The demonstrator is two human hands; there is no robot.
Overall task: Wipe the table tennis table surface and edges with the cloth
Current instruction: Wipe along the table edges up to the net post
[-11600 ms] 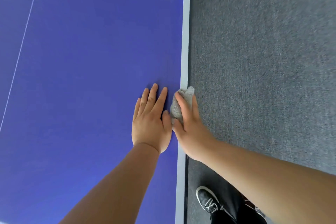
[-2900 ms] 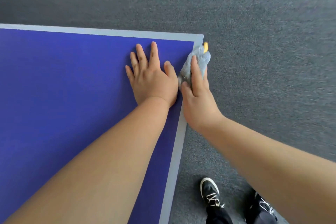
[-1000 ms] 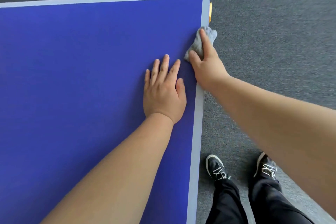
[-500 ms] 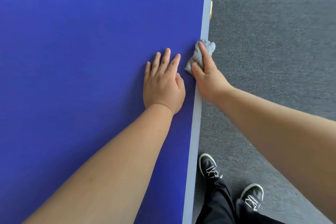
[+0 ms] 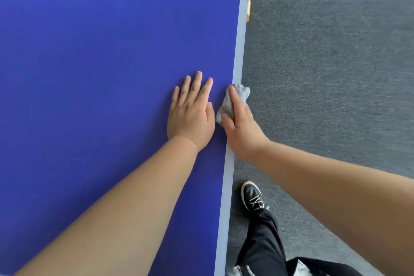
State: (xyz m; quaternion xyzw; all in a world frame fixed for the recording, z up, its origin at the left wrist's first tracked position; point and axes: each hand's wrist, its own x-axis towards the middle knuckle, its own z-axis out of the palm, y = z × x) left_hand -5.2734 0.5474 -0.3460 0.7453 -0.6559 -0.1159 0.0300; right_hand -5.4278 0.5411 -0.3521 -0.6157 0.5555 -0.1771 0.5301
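The blue table tennis table point(image 5: 100, 78) fills the left of the view, with a pale border line along its far and right edges. My left hand point(image 5: 191, 112) lies flat on the blue surface, fingers straight, close to the right edge. My right hand point(image 5: 240, 125) grips a crumpled grey cloth point(image 5: 233, 101) and presses it against the table's right edge, with the index finger laid over the cloth and the other fingers hidden below the edge.
Grey carpet point(image 5: 324, 74) covers the floor to the right and beyond the table. A yellow fitting point(image 5: 248, 10) sticks out near the far right corner. My black shoe point(image 5: 252, 196) and dark trouser leg stand beside the table's edge.
My right hand has slid the cloth along the right edge, away from the far corner and towards me. My left hand has stayed flat on the surface beside it.
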